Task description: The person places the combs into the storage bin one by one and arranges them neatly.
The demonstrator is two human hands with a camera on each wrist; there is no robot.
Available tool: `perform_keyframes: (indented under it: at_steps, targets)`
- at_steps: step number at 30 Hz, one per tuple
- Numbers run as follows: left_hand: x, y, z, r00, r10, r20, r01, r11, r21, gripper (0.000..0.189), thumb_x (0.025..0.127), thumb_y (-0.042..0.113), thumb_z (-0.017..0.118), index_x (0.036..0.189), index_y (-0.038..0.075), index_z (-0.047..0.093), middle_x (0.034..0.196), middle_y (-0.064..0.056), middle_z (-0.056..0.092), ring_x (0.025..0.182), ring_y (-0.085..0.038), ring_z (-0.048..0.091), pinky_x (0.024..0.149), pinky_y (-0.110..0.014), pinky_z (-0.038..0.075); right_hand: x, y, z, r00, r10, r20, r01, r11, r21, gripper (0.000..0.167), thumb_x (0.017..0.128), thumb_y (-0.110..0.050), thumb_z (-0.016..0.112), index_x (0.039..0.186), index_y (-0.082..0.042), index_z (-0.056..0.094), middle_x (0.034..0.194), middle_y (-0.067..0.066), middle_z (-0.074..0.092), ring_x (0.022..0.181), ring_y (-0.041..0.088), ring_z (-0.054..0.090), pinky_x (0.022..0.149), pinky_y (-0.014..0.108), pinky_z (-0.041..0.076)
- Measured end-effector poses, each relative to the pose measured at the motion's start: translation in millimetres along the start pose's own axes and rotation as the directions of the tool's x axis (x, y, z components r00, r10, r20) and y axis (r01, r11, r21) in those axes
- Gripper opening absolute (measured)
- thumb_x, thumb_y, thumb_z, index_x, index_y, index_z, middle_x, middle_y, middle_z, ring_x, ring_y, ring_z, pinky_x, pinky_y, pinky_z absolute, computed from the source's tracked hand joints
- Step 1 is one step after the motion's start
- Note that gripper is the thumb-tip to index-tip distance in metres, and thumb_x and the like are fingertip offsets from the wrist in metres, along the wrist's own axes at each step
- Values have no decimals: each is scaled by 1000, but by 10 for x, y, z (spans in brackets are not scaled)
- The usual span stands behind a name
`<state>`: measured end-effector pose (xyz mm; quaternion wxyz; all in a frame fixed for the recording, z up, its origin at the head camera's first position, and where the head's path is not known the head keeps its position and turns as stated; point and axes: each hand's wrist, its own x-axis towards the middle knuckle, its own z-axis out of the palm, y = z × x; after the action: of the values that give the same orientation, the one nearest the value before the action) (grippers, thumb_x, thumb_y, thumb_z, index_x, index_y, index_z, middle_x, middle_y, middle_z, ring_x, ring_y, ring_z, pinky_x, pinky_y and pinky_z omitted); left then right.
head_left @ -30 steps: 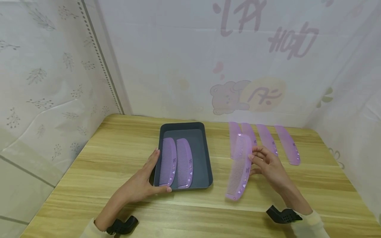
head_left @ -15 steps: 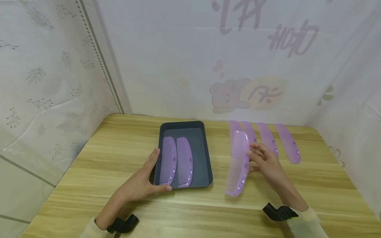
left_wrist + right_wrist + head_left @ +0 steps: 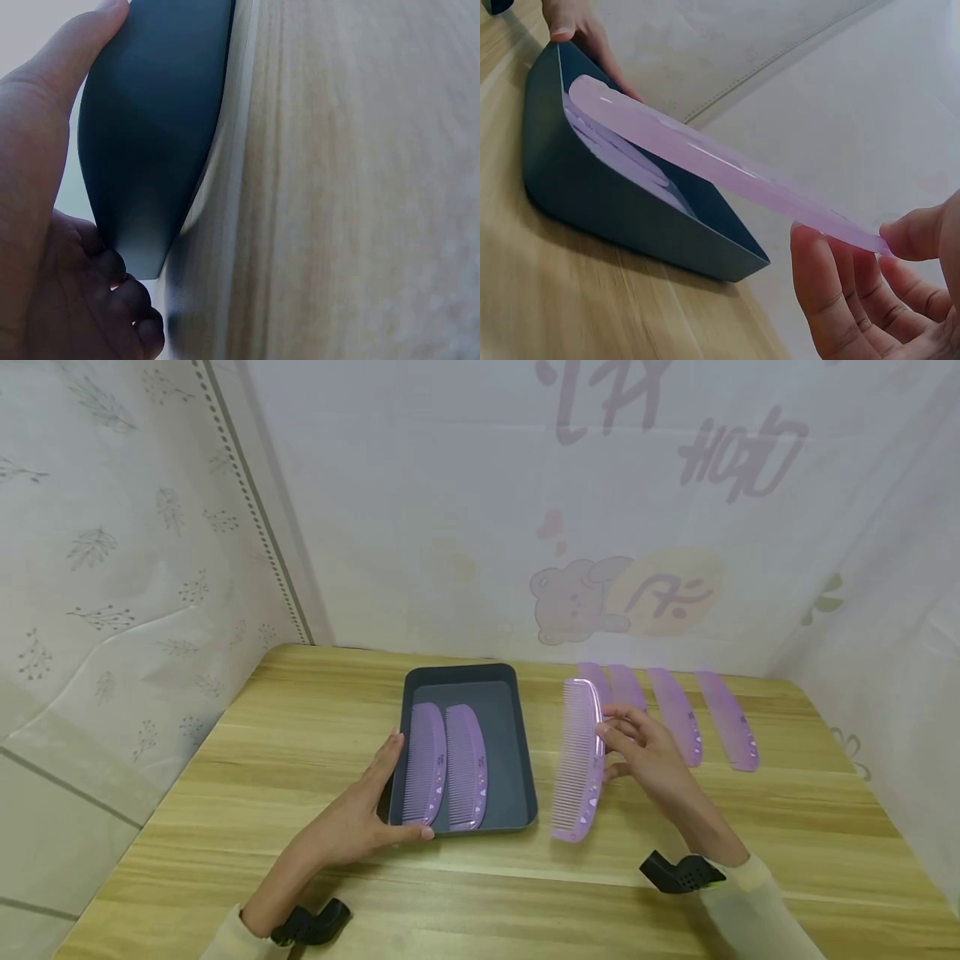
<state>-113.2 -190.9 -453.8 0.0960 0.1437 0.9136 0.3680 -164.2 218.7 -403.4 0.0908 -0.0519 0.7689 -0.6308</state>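
Observation:
My right hand [image 3: 641, 747] pinches a translucent purple comb [image 3: 581, 764] by its curved spine, thumb against fingers. The comb is raised off the table, just right of a dark grey rectangular tray [image 3: 468, 677], its teeth facing left. In the right wrist view the comb [image 3: 720, 169] is seen edge-on and overlaps the tray [image 3: 630, 217]. Two more purple combs, a left one [image 3: 426, 760] and a right one [image 3: 467, 768], lie side by side inside the tray. My left hand [image 3: 356, 818] holds the tray's near left corner, thumb along the front wall, fingers along the left side.
Several purple combs lie in a row at the back right, among them a far right comb [image 3: 727, 718]; the raised comb partly covers the leftmost. They rest on a wood-grain table [image 3: 300, 735]. Patterned white cloth [image 3: 420, 527] hangs behind and beside the table.
My right hand has carried the comb to the left and slightly farther back, closer to the tray, and the comb has turned more upright in the head view. My left hand stays on the tray.

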Motion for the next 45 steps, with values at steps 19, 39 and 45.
perform_keyframes:
  at_steps: [19, 39, 45]
  targets:
    - [8, -5, 5, 1000, 2, -1, -2, 1000, -10, 138, 72, 73, 80, 166, 26, -8, 175, -5, -8, 160, -38, 9, 120, -67, 28, 309, -31, 226, 996, -3, 87, 2, 1000, 14, 39, 106, -24, 58, 140, -6, 50, 112, 13, 67, 88, 23, 68, 68, 41, 64]
    - [-4, 8, 5, 1000, 7, -10, -7, 1000, 3, 137, 72, 72, 80, 166, 24, -7, 175, -6, -6, 160, -38, 10, 120, -66, 28, 584, -45, 406, 992, 50, 115, -38, 994, -104, 38, 105, -16, 55, 141, -5, 55, 103, 15, 68, 87, 22, 66, 63, 37, 63]
    - [5, 17, 6, 1000, 0, -6, 0, 1000, 3, 137, 72, 70, 82, 166, 24, -7, 175, -6, -6, 160, -38, 9, 120, -66, 27, 619, -83, 515, 992, 64, 112, -54, 994, -99, 33, 104, -15, 57, 136, -8, 59, 100, 13, 68, 84, 22, 67, 62, 37, 63]
